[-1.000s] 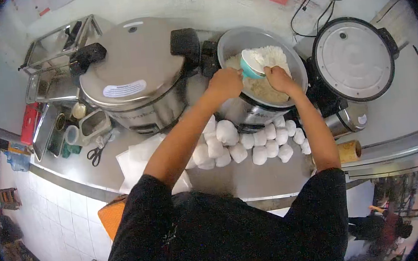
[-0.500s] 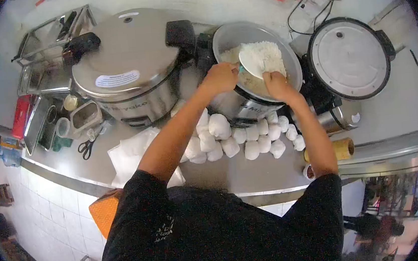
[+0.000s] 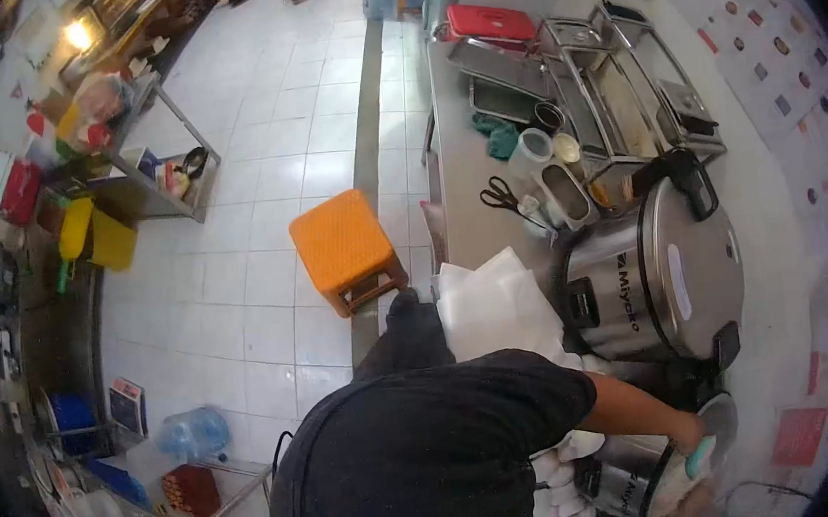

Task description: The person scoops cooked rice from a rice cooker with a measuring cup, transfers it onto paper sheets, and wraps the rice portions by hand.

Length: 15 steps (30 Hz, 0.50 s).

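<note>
My left hand (image 3: 688,431) reaches into the open rice cooker (image 3: 623,478) at the lower right. Its fingers are closed on a small white-and-teal dish (image 3: 698,457), whose exact kind I cannot make out. Rice (image 3: 669,489) shows inside the pot beside it. A blurred patch low in the pot looks like my right hand (image 3: 695,509); its fingers cannot be made out. White wrapped bundles (image 3: 561,493) lie in rows against the front of the cooker, partly behind my sleeve.
A large closed Miyako cooker (image 3: 625,273) stands beyond. White sheets (image 3: 498,305), black-handled scissors (image 3: 499,193), a metal container (image 3: 567,194) and a plastic tub (image 3: 530,151) are on the counter. An orange stool (image 3: 343,240) stands on the tiled floor (image 3: 261,223).
The view has swung left, so the cookers now sit at the right and the floor and stool show. My left hand still grips the white-and-teal dish; my right hand has become mostly hidden.
</note>
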### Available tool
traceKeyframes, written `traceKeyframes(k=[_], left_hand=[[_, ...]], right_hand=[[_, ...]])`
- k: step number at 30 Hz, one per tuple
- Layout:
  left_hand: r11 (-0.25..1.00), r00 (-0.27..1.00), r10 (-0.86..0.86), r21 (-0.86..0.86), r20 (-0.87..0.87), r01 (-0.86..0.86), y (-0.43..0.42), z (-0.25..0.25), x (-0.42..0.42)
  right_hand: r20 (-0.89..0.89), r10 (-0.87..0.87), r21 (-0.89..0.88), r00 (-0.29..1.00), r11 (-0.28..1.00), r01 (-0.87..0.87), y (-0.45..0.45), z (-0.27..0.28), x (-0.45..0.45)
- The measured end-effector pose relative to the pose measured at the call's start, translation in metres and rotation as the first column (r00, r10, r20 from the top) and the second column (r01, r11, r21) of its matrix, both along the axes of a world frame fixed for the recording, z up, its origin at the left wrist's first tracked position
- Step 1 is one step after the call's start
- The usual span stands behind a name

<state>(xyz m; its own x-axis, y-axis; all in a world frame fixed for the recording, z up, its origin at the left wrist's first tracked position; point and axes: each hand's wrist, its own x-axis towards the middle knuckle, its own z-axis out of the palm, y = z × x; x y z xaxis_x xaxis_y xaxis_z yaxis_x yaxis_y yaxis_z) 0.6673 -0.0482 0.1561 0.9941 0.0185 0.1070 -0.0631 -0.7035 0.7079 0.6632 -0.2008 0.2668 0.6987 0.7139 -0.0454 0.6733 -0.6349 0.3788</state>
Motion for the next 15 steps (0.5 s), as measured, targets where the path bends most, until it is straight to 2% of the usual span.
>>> traceKeyframes(k=[3,5,7,9,10,11,12,13,14,15], left_hand=[[0.999,0.996,-0.024,-0.044,-0.082,0.020,-0.010,-0.001,0.019],[0.999,0.996,-0.016,-0.036,-0.093,0.012,-0.011,-0.009,0.031],[1.000,1.000,-0.014,0.016,0.009,0.013,-0.007,-0.021,0.041],[0.989,0.978,-0.030,0.145,0.209,0.000,-0.005,-0.046,0.067],[0.966,0.893,-0.054,0.251,0.447,-0.068,-0.001,-0.065,0.079],[0.933,0.691,-0.084,0.299,0.718,-0.198,-0.004,-0.088,0.077],[0.766,0.707,-0.239,0.577,0.665,-0.284,0.019,-0.058,0.075],[0.946,0.846,0.013,0.267,0.534,-0.183,0.010,-0.075,0.093],[0.975,0.915,0.021,0.193,0.402,-0.107,-0.002,-0.064,0.065],[0.995,0.954,0.065,0.058,0.292,-0.085,-0.004,-0.041,0.013]], right_hand=[[-0.097,-0.086,0.242,0.992,0.964,0.108,-0.009,0.015,-0.021],[0.041,0.041,0.217,0.998,0.975,-0.049,-0.043,-0.021,0.037],[0.135,0.111,0.186,0.985,0.973,-0.135,-0.075,-0.050,0.084],[0.149,0.081,0.184,0.986,0.977,-0.108,-0.077,-0.050,0.082],[0.157,0.077,0.187,0.984,0.977,-0.107,-0.078,-0.047,0.088],[0.169,0.085,0.183,0.982,0.976,-0.116,-0.082,-0.045,0.099],[0.182,0.093,0.178,0.979,0.976,-0.126,-0.094,-0.044,0.119],[0.200,0.114,0.158,0.973,0.976,-0.147,-0.110,-0.044,0.142],[0.230,0.147,0.122,0.962,0.976,-0.178,-0.143,-0.049,0.181],[0.287,0.216,0.063,0.933,0.968,-0.244,-0.183,-0.071,0.257]])
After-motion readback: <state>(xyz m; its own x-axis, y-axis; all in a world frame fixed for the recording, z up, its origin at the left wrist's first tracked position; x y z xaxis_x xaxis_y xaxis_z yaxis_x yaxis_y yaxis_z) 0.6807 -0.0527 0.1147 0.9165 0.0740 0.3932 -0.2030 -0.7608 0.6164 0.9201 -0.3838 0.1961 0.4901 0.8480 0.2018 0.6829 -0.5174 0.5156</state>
